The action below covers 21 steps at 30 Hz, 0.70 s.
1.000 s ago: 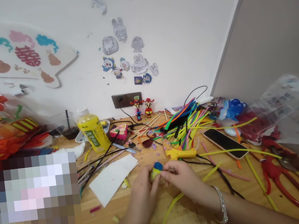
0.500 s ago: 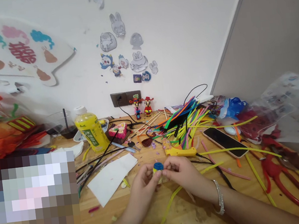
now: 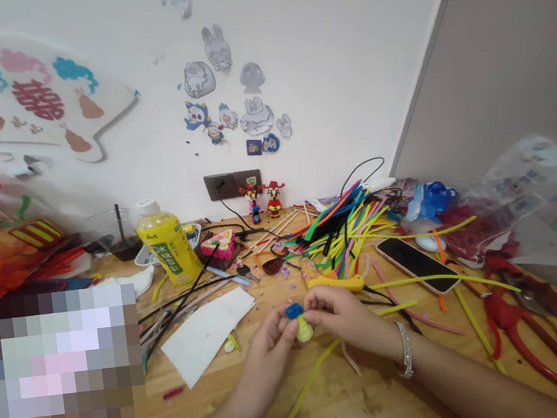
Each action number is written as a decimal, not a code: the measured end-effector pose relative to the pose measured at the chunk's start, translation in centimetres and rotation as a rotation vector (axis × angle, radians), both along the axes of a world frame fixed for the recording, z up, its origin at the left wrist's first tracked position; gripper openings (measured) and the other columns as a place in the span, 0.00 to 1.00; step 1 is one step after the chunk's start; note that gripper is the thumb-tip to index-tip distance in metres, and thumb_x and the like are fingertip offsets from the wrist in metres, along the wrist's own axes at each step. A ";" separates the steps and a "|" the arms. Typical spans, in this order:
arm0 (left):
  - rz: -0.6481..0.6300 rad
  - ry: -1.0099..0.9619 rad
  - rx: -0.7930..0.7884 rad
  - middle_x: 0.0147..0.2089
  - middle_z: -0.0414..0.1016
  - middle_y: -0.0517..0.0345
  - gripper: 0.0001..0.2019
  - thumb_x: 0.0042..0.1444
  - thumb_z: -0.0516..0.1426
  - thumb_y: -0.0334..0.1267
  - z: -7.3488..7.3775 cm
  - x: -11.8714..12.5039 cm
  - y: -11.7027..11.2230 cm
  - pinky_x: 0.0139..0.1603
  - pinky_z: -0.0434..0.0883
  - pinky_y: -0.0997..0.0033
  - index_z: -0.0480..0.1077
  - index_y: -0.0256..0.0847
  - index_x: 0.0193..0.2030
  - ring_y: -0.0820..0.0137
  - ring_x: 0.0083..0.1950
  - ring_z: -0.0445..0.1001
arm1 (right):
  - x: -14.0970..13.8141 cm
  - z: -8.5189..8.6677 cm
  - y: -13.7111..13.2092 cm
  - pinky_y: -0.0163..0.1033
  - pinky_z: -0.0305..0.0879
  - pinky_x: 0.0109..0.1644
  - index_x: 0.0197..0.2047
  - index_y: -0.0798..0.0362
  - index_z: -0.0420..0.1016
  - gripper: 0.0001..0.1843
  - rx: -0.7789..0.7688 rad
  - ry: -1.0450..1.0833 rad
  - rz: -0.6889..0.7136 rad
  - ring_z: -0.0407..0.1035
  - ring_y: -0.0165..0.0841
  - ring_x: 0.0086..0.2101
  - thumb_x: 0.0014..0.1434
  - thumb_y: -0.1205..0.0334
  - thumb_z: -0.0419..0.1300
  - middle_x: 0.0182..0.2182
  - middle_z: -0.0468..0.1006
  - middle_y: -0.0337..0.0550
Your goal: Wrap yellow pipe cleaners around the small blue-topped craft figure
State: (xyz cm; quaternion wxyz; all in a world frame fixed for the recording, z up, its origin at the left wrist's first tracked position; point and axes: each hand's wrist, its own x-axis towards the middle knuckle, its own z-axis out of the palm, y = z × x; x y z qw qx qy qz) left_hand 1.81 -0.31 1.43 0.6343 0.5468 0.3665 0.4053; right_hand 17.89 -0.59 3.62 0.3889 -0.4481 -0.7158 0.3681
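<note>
Now, L hand (image 3: 269, 352), R hand (image 3: 343, 315), fingers pinching blue-yellow pipe-cleaner bundle (image 3: 300, 322), plastic cup (image 3: 113, 234) w/ dark liquid

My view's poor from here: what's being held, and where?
A small yellow-and-blue pipe-cleaner piece, pinched near its blue top between the left hand and the right hand.

Home craft corner, wooden desk (image 3: 331, 404), heaped pipe cleaners (image 3: 341, 228), glue gun (image 3: 334, 282), cartoon cutouts (image 3: 228, 100) on white wall (image 3: 342, 61)
</note>
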 end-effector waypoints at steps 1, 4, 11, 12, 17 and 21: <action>-0.012 -0.001 -0.015 0.26 0.67 0.64 0.11 0.50 0.55 0.41 0.0 0.0 0.0 0.38 0.67 0.68 0.66 0.39 0.38 0.70 0.32 0.68 | 0.1 0.1 0.0 0.32 0.58 0.32 0.29 0.54 0.67 0.02 0.034 -0.026 -0.003 0.63 0.28 0.28 0.53 0.69 0.56 0.25 0.68 0.35; -0.052 -0.048 -0.079 0.27 0.67 0.63 0.11 0.49 0.56 0.41 -0.1 -0.2 -0.1 0.38 0.70 0.66 0.67 0.40 0.39 0.70 0.32 0.68 | 0.5 0.6 0.0 0.32 0.58 0.36 0.30 0.53 0.69 0.02 0.150 -0.143 0.023 0.64 0.30 0.31 0.54 0.68 0.56 0.27 0.70 0.37; -0.096 -0.123 -0.121 0.33 0.72 0.60 0.12 0.50 0.56 0.41 -0.2 -0.2 -0.2 0.40 0.71 0.64 0.67 0.40 0.39 0.69 0.36 0.70 | 0.7 0.7 0.2 0.32 0.58 0.35 0.31 0.53 0.70 0.03 0.238 -0.199 0.054 0.64 0.29 0.31 0.55 0.68 0.56 0.27 0.70 0.37; -0.101 -0.122 -0.114 0.33 0.72 0.60 0.12 0.49 0.56 0.42 -0.2 -0.2 -0.1 0.40 0.70 0.65 0.67 0.40 0.40 0.69 0.36 0.70 | 0.7 0.6 0.2 0.32 0.58 0.35 0.30 0.53 0.70 0.03 0.226 -0.175 0.050 0.64 0.29 0.31 0.54 0.68 0.56 0.27 0.70 0.37; -0.090 -0.058 -0.031 0.34 0.73 0.60 0.14 0.49 0.56 0.44 -0.5 -0.4 -0.1 0.40 0.68 0.69 0.66 0.41 0.41 0.70 0.36 0.70 | 0.6 0.6 0.1 0.33 0.59 0.36 0.29 0.54 0.70 0.02 0.174 -0.089 0.039 0.65 0.30 0.31 0.53 0.66 0.58 0.28 0.71 0.37; -0.011 0.060 0.087 0.34 0.72 0.59 0.13 0.52 0.53 0.42 -0.7 -0.4 -0.1 0.41 0.68 0.67 0.64 0.41 0.42 0.67 0.38 0.70 | 0.8 0.9 0.1 0.34 0.59 0.37 0.28 0.53 0.70 0.03 0.216 -0.141 -0.001 0.66 0.31 0.32 0.53 0.64 0.59 0.28 0.72 0.37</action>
